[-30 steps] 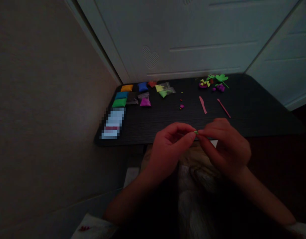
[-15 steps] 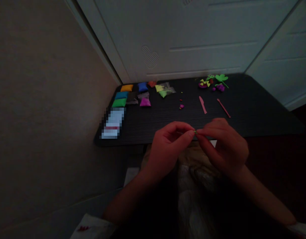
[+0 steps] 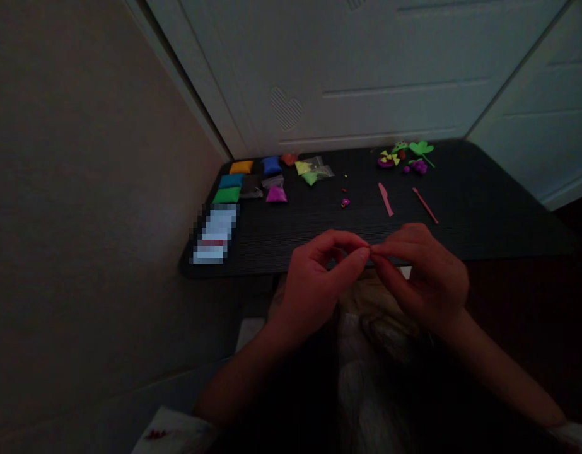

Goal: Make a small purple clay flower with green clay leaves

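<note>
My left hand [image 3: 319, 271] and my right hand [image 3: 420, 268] meet fingertip to fingertip above the table's front edge. Each is closed in a pinch of thumb and forefinger. A tiny piece of green clay showed between the tips half a second ago; the fingers now hide it. Beyond them on the dark table [image 3: 300, 230] lie a small pink-purple clay piece [image 3: 345, 202], a red bit [image 3: 344, 190] and a yellow speck [image 3: 346, 176]. A pink plastic knife [image 3: 386, 199] and a thin pink modelling stick [image 3: 425, 205] rest to the right.
Several coloured clay packets, among them an orange packet [image 3: 241, 167] and a magenta packet [image 3: 276, 193], lie at the left. A pixelated phone-like object [image 3: 215, 233] is nearer. Finished-looking clay shapes, including a green clover shape [image 3: 421, 149], sit at the back right before a white door [image 3: 389, 120].
My right hand has shifted slightly left, bringing the fingertips of both hands closer together. The green clay between them has gone from sight. Things on the table have stayed put.
</note>
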`<action>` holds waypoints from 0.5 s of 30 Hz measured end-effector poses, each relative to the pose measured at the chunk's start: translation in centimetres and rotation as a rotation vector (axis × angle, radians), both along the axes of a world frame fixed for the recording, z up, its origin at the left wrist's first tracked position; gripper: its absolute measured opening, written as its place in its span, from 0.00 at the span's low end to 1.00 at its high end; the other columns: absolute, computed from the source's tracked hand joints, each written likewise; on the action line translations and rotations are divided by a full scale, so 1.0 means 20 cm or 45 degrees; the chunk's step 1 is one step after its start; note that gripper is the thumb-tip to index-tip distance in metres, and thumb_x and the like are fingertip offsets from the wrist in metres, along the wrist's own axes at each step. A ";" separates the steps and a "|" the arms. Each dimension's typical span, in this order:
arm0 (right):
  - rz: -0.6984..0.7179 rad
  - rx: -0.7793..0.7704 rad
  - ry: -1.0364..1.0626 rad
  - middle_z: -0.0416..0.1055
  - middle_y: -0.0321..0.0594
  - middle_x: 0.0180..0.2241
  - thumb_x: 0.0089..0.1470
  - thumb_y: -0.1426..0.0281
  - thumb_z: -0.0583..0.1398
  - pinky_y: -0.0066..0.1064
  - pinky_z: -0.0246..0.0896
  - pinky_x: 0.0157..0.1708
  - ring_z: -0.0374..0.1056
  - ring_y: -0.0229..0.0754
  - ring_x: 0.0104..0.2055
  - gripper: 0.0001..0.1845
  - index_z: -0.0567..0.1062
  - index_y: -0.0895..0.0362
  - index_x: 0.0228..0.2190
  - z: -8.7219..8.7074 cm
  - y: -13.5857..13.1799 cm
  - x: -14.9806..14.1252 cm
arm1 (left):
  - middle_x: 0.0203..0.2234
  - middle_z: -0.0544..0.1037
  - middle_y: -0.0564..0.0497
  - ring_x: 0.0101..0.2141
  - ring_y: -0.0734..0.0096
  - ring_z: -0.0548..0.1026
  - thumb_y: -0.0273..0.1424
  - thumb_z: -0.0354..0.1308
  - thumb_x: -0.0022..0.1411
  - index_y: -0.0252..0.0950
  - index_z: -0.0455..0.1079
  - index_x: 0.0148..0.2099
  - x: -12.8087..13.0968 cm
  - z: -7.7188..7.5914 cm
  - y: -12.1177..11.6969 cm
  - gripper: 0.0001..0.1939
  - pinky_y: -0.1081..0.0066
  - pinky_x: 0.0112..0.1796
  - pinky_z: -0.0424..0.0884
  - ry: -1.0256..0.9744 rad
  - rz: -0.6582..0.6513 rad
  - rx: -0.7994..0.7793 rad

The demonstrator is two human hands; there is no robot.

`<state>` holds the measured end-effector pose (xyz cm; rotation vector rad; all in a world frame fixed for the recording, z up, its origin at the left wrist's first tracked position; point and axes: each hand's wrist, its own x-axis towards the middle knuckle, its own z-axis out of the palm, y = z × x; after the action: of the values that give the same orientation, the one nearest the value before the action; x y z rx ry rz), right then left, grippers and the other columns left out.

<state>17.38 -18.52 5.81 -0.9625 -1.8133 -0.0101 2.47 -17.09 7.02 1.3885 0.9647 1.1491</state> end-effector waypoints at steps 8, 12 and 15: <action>-0.004 0.001 -0.013 0.71 0.36 0.27 0.43 0.78 0.61 0.36 0.62 0.31 0.66 0.39 0.30 0.15 0.71 0.51 0.35 -0.01 0.00 0.00 | 0.25 0.73 0.55 0.28 0.76 0.68 0.31 0.57 0.52 0.38 0.70 0.29 0.00 0.00 0.00 0.03 0.74 0.32 0.64 0.067 0.026 0.003; -0.012 -0.006 -0.006 0.71 0.36 0.27 0.42 0.78 0.61 0.36 0.62 0.31 0.66 0.39 0.30 0.15 0.71 0.52 0.35 -0.01 0.00 0.00 | 0.27 0.73 0.56 0.29 0.76 0.68 0.30 0.57 0.52 0.39 0.70 0.31 0.01 -0.02 0.00 0.02 0.75 0.32 0.64 -0.035 0.023 0.004; -0.013 0.010 -0.005 0.71 0.37 0.27 0.42 0.78 0.61 0.35 0.62 0.31 0.65 0.39 0.30 0.15 0.71 0.52 0.34 -0.01 0.00 -0.01 | 0.28 0.73 0.56 0.30 0.76 0.68 0.30 0.57 0.52 0.39 0.70 0.32 0.01 -0.02 0.00 0.03 0.75 0.33 0.64 -0.065 0.011 0.003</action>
<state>17.27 -18.44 5.54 -0.9668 -1.8110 -0.0257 2.66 -17.03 6.52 1.3514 0.9339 1.1869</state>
